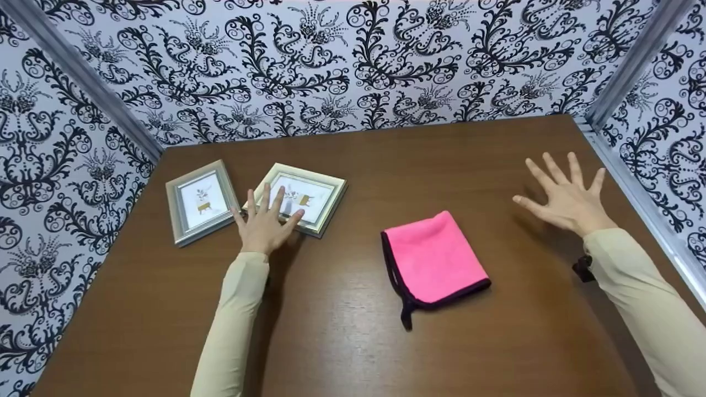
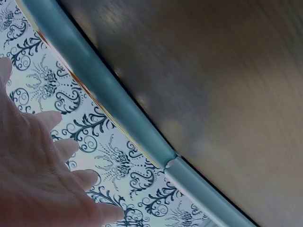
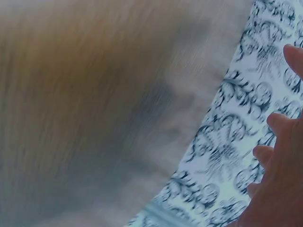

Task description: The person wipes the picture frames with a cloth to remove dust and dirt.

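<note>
Two picture frames lie flat on the wood-grained brown tabletop, side by side and turned at different angles. The left frame [image 1: 203, 202] has a beige outer moulding with a silvery-grey inner edge; the right frame [image 1: 315, 194] is cream above with grey sides. Each holds a pale print of a plant on a small mustard-yellow stool. The left hand [image 1: 263, 227], fingers spread, is over the near side of the right frame; from this angle it is hard to say whether the fingertips touch it. The right hand [image 1: 568, 203] is raised above the tabletop [image 1: 342, 353], fingers spread and holding nothing. Between the two hands, nearer the person, lies a folded pink cloth [image 1: 436, 259], soft-looking and roughly square, edged in black binding that ends in a loop [image 1: 407, 315]. Pale cream sleeves [image 1: 634, 281] cover both forearms. Glossy-looking metal strips [image 1: 634, 60] meet walls [image 1: 309, 71] papered in black scrollwork on white.
</note>
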### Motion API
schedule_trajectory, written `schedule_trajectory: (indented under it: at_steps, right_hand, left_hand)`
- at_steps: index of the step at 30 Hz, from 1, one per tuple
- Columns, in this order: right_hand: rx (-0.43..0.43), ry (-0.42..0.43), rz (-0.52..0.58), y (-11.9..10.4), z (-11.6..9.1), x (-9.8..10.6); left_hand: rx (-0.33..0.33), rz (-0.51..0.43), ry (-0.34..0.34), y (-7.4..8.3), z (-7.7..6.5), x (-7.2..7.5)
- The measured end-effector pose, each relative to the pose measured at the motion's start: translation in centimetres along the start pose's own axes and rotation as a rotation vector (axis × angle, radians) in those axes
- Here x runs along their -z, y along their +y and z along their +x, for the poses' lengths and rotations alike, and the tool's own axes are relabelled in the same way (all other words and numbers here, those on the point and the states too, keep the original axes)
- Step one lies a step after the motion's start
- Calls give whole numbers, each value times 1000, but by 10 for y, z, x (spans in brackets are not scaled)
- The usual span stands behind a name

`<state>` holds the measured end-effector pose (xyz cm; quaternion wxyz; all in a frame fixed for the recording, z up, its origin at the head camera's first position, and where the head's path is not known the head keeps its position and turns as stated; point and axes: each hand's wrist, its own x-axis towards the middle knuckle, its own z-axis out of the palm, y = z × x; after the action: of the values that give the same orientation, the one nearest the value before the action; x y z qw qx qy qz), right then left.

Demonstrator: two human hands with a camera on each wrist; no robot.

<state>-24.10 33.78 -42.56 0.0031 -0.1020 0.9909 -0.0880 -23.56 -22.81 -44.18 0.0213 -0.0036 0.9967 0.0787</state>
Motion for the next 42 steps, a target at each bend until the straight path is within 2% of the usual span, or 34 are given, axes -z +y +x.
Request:
schedule_trajectory:
  at_steps: [3,7,13,17,20,23,28,31,37,42]
  right_hand:
    - [79,9,-32,-18,-6,0]
    - [237,30,-59,-50,-17,-3]
    - [548,12,-26,-96,-37,-16]
    - [762,12,-13,-119,-49,-28]
    - [877,37,-33,-130,-56,-37]
    - [913,38,-84,-137,-59,-44]
    - [854,-79,-144,-145,-58,-44]
    - [849,-107,-168,-149,-55,-40]
    - [916,9,-293,-157,-47,-42]
    - [957,148,-389,-164,-43,-50]
  left_hand:
    - [-19,8,4,2,-5,0]
    - [-66,33,14,8,-14,-3]
    - [-153,73,-25,23,-29,-12]
    - [-164,63,-42,32,-40,-13]
    - [-176,48,-28,38,-48,-14]
    - [-208,57,6,44,-55,-16]
    - [-251,127,31,58,-66,-20]
    - [-280,155,61,65,-71,-20]
    - [-307,146,110,72,-82,-20]
    - [-329,154,179,73,-84,-21]
